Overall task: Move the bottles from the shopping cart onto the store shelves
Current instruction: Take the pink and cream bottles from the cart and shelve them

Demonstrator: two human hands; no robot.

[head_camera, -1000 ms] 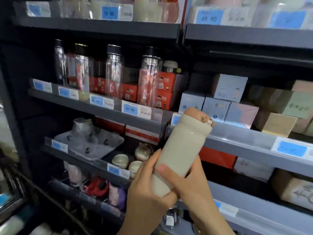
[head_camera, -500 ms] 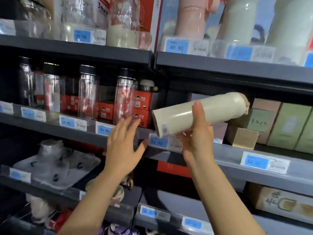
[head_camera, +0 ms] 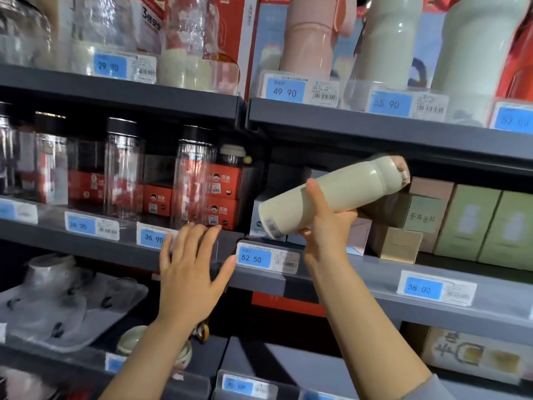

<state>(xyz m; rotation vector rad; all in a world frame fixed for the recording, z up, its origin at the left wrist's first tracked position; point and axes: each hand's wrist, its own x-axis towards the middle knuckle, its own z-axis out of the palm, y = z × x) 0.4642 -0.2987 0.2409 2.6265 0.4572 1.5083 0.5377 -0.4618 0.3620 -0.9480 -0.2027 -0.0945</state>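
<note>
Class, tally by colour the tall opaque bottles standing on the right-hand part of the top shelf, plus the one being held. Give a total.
Pink bottles on the shelf: 1
Cream bottles on the shelf: 2
Cream bottle held in the right hand: 1
Total: 4

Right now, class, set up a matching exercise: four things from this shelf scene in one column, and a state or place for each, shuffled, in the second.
1. cream bottle
2. left hand
3. pink bottle
4. clear bottles

a. upright, top shelf
b. open, fingers spread
c. tilted, gripped by the right hand
d. black caps, middle shelf

Pairs: 1-c, 2-b, 3-a, 4-d
</note>
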